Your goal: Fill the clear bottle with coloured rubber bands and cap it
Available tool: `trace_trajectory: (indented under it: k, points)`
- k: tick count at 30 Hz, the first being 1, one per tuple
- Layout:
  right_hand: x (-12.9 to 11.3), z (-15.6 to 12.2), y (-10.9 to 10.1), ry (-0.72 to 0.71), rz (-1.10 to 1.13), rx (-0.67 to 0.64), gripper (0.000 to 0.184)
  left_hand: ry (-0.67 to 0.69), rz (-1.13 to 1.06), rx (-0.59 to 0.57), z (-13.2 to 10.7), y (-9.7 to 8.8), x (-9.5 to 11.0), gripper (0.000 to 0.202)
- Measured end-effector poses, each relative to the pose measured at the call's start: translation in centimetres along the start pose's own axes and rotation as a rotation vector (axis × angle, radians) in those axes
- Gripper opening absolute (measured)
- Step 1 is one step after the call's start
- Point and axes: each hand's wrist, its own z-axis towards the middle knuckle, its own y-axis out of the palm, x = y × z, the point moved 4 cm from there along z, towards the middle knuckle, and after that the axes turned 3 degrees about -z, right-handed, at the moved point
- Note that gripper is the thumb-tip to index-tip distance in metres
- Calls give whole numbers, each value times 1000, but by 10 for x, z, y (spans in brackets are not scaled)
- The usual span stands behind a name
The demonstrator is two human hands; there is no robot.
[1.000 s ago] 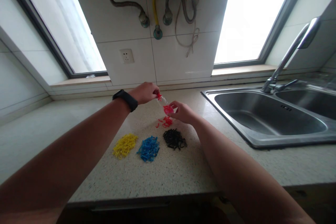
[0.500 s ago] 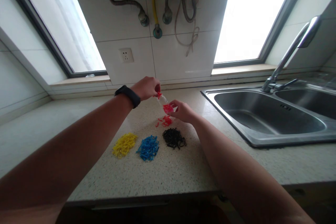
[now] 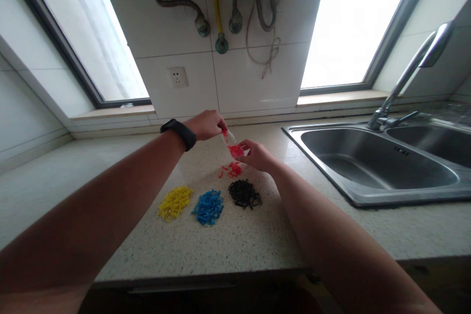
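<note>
My right hand is closed round the lower end of a small, tilted clear plastic container; I cannot tell whether it is a bottle or a bag. Short red strips fill its lower part. At its upper end, my left hand pinches a few red strips, partly hidden by the fingers. Below the container lies a small loose pile of red strips on the speckled countertop. Closer to me are separate piles of yellow strips, blue strips and black strips.
A steel double sink with a faucet is set in the counter on the right. On the tiled wall behind are a power socket, hoses and a looped cord. Windows flank that wall.
My left hand has dropped slightly, bringing the pinched red strips closer into the container's upper end. My right hand stays round the container, and the piles look the same.
</note>
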Motion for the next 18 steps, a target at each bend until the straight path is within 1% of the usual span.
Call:
trace_trajectory:
  k: [8,11,15,18]
  points:
    - [-1,0,-1,4,4,-4,42,-10,-78,-46,1,5,-2,34]
    - [-2,0,-1,11,13,-3,43,-19,-88,-40,2,6,-4,33]
    - [-5,-1,-1,31,34,-14,44,-37,-78,6,3,5,-7,29]
    - [-7,-2,-2,32,41,-11,43,-19,-84,87,4,2,-6,29]
